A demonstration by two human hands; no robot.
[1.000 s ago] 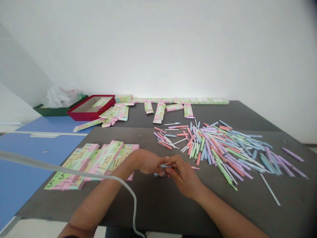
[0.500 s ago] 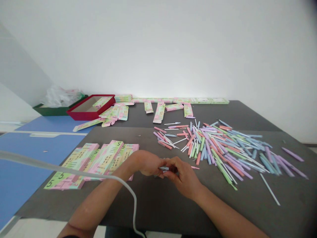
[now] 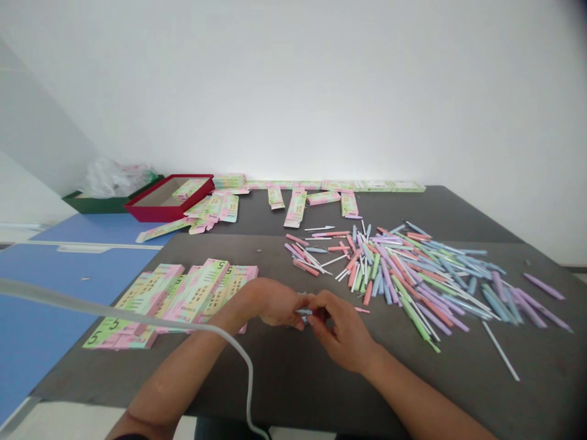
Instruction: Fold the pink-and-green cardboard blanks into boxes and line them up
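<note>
My left hand (image 3: 282, 304) and my right hand (image 3: 340, 327) meet above the front middle of the table, fingertips together. Between them shows a short stretch of a light blue pen (image 3: 303, 312), the rest of it hidden by my fingers. Both hands are closed on it. Just right of my fingers lies a thin pink pen piece (image 3: 362, 310). Beyond it spreads a loose pile of pens (image 3: 389, 269) in purple, blue, green and coral, mixed with thin white refills (image 3: 502, 351). Left of my left wrist, printed pink and green boxes (image 3: 202, 293) lie in overlapping rows.
A red tray (image 3: 169, 214) holding a box, and a green tray (image 3: 98, 205) with a plastic bag (image 3: 117, 177), stand at the back left. Flattened boxes (image 3: 211, 211) lie beside them. More boxes (image 3: 296, 208) line the back edge. A pale cable (image 3: 183, 325) crosses in front of my left forearm.
My fingers have shifted slightly around the light blue pen, and a little more shows below it between the fingertips. Everything else on the table stays put.
</note>
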